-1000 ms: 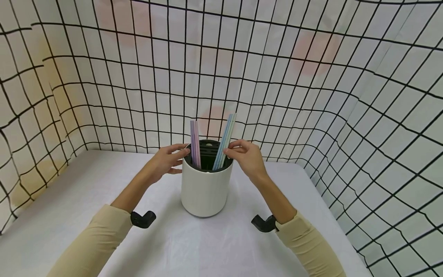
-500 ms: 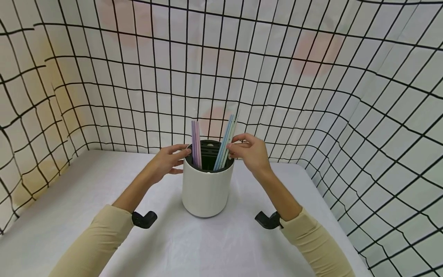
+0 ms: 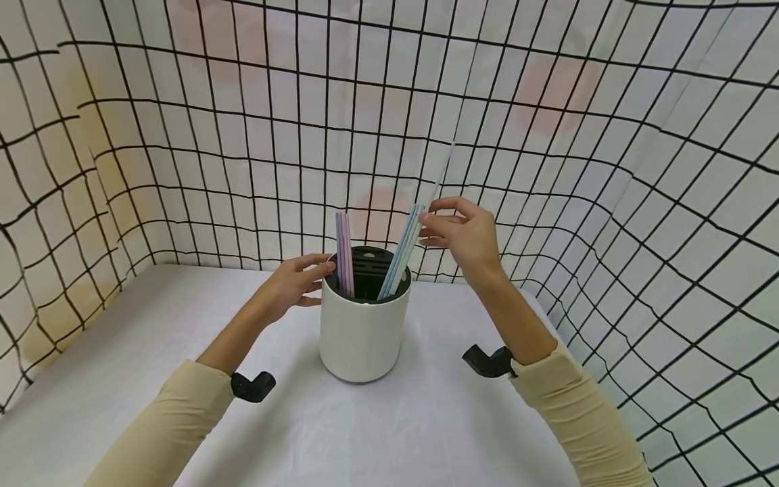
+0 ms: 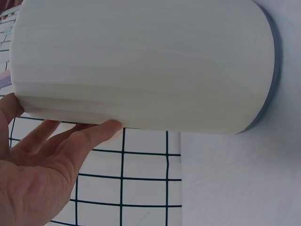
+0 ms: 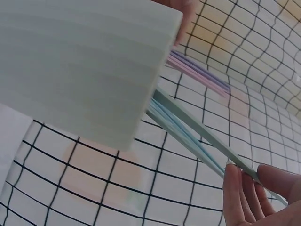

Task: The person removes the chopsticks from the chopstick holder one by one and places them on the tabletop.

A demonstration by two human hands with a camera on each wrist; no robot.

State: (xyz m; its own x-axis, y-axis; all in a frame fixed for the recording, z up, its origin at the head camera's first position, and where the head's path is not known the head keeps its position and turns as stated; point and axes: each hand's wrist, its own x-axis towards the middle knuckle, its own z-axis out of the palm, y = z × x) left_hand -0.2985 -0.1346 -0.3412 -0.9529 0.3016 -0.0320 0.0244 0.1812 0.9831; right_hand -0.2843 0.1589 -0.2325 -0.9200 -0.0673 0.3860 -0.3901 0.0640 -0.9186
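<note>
A white utensil holder [image 3: 363,341] with a black slotted insert stands upright on the table. Thin pastel sticks that look like chopsticks lean inside it: a purple and pink bunch [image 3: 344,253] at left, blue and green ones [image 3: 399,255] at right. My left hand [image 3: 296,281] rests against the holder's left side, thumb at the rim; in the left wrist view its relaxed fingers [image 4: 96,134] touch the white wall. High above the right rim, my right hand [image 3: 465,233] pinches a pale green chopstick [image 5: 202,129] between thumb and fingers. The chopstick's lower end is still within the holder.
Black wire mesh [image 3: 292,128] over a pale sheet stands behind and along both sides. The white tabletop [image 3: 359,433] spreads in front of the holder. Black wrist mounts [image 3: 253,386] sit on both forearms below beige sleeves.
My right hand has risen from the holder's rim up and to the right, drawing the pale green chopstick upward. The left hand and the holder have stayed in place.
</note>
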